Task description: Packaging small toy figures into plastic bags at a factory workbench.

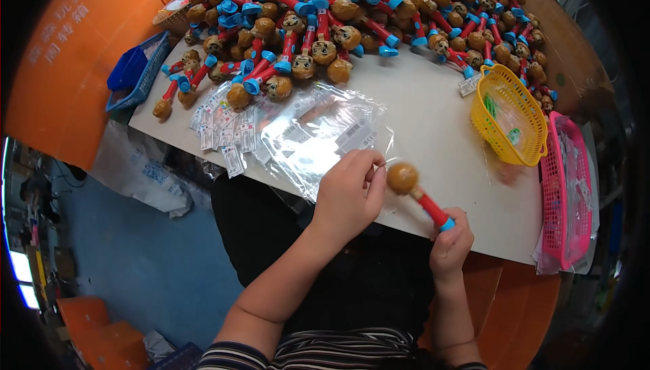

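Note:
My right hand (451, 247) is wrapped round the blue end of a toy figure stick (428, 205). It has a red shaft and a round, glossy brown head, and tilts with the head up and to the left. Just left of that head, my left hand (349, 192) is closed in a pinch, thumb against fingers. Whatever may be between those fingertips is too small to make out. Clear plastic bags (318, 136) with printed labels lie on the table beyond my left hand, beside a spread of small printed tags (227, 129).
A large heap of similar toy sticks (325, 28) covers the far side of the pale table (426, 109). To the right stand a yellow basket (482, 109) and a pink basket (556, 201). Blue baskets (145, 75) sit at the left edge by an orange panel (74, 52).

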A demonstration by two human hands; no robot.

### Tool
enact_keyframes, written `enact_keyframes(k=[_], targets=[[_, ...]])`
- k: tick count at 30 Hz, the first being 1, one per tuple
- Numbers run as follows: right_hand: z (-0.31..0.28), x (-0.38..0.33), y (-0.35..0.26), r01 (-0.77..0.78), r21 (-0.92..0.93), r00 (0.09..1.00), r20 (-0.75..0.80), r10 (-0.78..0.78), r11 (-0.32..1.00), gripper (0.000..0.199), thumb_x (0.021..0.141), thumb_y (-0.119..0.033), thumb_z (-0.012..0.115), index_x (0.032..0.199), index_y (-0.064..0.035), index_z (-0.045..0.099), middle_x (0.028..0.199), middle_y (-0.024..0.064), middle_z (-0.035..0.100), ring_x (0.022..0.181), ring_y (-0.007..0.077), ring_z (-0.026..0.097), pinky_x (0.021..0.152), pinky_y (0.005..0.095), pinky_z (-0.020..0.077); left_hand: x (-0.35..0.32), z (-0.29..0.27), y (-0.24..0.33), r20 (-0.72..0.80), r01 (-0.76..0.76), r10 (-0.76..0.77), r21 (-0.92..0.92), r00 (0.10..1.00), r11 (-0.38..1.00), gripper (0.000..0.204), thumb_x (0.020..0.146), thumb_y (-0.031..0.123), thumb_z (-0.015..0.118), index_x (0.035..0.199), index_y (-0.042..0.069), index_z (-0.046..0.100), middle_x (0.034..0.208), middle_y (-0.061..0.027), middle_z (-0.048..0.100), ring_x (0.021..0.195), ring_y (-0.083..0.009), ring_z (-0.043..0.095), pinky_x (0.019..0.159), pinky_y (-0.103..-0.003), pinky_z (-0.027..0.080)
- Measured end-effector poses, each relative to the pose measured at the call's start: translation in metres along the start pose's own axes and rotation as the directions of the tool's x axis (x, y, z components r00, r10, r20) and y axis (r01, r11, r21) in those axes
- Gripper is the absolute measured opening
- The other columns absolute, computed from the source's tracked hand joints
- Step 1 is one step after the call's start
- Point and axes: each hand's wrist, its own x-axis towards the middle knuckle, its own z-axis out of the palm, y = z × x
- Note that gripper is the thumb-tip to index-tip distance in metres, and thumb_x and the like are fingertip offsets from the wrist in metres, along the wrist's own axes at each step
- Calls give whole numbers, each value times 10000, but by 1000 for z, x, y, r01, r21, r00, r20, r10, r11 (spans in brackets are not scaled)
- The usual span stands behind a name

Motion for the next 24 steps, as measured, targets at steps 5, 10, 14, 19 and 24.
enact_keyframes(k=[5,10,14,19,24], targets=[[6,4,-23,-316,101,945,125,303,943,215,933,-133,405,877,17,548,658,81,520,547,178,518,519,298,422,-8,3,8,86,159,-151,-102,985,982,77,822,20,610,893,5,586,756,-66,574,570,-133,527,529,-247,426],[7,7,-15,127,-115,973,210,-100,985,112,855,-78,494,888,12,552,723,160,524,572,340,517,544,345,448,-3,0,-3,11,20,-20,-10,1000,1000,74,815,17,612,885,18,588,753,-81,565,626,-201,552,578,-289,446],[7,6,-14,-192,85,980,78,185,978,176,924,-113,432,884,17,543,697,92,528,550,203,516,512,303,419,-5,4,2,106,-186,178,66,978,980,112,789,19,631,893,26,591,768,-107,567,713,-288,562,650,-346,457],[13,9,-34,-612,471,783,245,572,635,287,991,-177,358,882,19,538,674,23,514,569,74,465,499,240,376,-6,8,0,34,-182,181,57,983,982,123,775,26,646,886,30,592,772,-107,572,727,-299,552,651,-369,446],[26,0,-26,-266,157,962,113,250,951,333,1009,-240,343,894,10,530,662,17,512,544,76,444,508,219,369,1,10,5,82,-362,355,118,931,925,132,759,7,656,873,37,596,751,-99,570,695,-290,548,623,-361,432]])
